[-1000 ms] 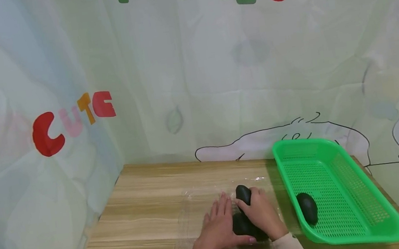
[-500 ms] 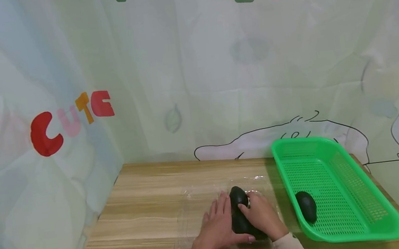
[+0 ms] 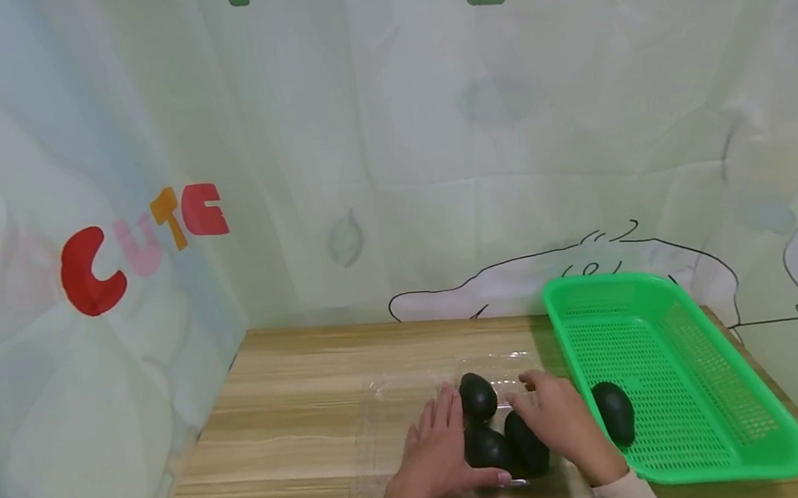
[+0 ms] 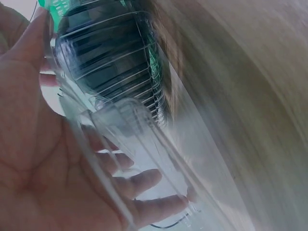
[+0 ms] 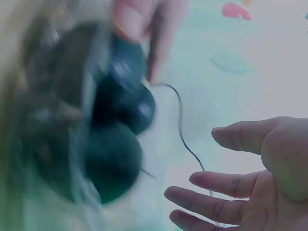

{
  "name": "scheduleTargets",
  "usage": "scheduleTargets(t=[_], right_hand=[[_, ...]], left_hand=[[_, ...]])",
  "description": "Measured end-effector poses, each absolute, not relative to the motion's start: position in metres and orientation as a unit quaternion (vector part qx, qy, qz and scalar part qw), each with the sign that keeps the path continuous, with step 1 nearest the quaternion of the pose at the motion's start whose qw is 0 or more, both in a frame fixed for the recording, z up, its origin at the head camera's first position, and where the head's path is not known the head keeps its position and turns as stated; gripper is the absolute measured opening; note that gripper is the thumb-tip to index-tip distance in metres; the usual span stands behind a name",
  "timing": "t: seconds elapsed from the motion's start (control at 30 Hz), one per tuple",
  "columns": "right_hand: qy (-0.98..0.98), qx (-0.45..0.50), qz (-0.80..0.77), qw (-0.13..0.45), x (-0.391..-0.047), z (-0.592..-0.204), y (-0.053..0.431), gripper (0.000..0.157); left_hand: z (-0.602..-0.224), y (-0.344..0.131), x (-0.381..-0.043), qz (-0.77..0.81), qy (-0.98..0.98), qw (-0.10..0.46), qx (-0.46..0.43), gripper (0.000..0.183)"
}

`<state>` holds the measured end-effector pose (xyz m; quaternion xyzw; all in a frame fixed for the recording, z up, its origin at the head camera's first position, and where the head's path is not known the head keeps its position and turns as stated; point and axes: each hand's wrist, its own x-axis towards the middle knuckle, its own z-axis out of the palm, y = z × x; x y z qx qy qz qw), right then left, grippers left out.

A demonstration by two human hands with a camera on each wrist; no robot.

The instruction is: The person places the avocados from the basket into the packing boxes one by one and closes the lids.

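Three dark avocados lie grouped in a clear plastic clamshell box: one at the back left, one at the front left and one at the front right. My left hand rests along the box's left side, fingers straight and thumb stretched over the near edge. In the left wrist view, clear plastic crosses in front of its palm. Just right of the avocados is my right hand, fingers spread and holding nothing. Its wrist view shows a gap between its fingers and the avocados.
A green plastic basket stands at the right, with one avocado against its left wall. The box's clear lid lies opened out to the left on the wooden table. A printed cloth hangs behind.
My right hand has let go of an avocado and drawn away to the right. That avocado has shifted slightly left and now sits at the back of the box. My left hand has stayed put.
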<state>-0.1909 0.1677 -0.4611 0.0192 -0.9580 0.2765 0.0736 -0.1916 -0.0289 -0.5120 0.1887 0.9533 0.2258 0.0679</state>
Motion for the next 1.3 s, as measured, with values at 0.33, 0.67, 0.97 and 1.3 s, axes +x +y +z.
scheduleTargets(t=[0.33,0.67,0.97,1.3], right_hand=[[-0.959,0.022,0.275,0.064,-0.185,-0.431,0.228,0.051],[-0.976,0.054,0.202,0.063,-0.196,-0.406,0.280,0.055],[-0.986,0.064,0.154,-0.001,-0.211,-0.387,0.315,0.064],[-0.986,0.069,0.120,-0.095,-0.223,-0.388,0.319,0.075]], left_hand=[[-0.511,-0.029,-0.191,0.228,0.952,0.069,0.191,0.135],[-0.511,-0.031,-0.190,0.236,0.950,0.069,0.193,0.134],[-0.517,-0.031,-0.191,0.239,0.950,0.058,0.195,0.135],[-0.515,-0.031,-0.191,0.243,0.949,0.062,0.191,0.135]])
